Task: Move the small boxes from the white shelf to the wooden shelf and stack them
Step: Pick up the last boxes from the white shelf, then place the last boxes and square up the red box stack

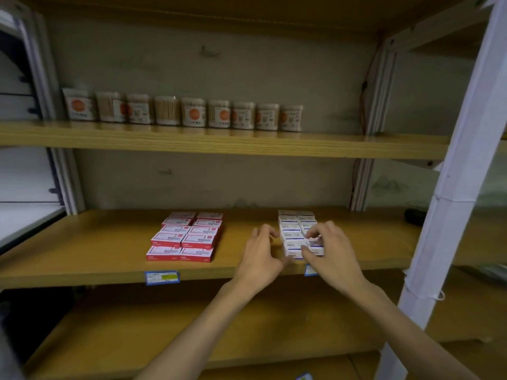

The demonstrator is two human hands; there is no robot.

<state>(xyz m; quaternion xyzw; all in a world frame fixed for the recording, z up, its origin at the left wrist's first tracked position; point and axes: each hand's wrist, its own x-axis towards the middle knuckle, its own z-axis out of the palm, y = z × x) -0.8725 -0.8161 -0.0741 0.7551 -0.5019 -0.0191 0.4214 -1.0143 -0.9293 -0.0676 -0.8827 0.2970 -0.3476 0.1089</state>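
The small white boxes (297,231) sat in a tight block, two across and stacked, on the middle board of the wooden shelf (109,242), right of centre and close to its front edge. The right hand (330,249) curled over the block's front right corner, its fingers and thumb pinching the nearest box. The left hand (260,250) stood at the block's left flank, fingers loosely bent toward the boxes and thumb near the bottom front corner; whether it touched them could not be told.

A second block of red-and-white boxes (186,237) lay well apart to the left, with bare board between the two groups. More bare board stretched from the red boxes to the left upright and from the white boxes toward the white post (463,160) on the right. A blue price tag (162,277) hung on the front edge below the red boxes; another peeked out under the right hand.

On the board above, a row of cotton swab tubs (186,111) stood against the back wall, leaving that board's front strip open. The white shelf (24,218) showed at the far left edge.
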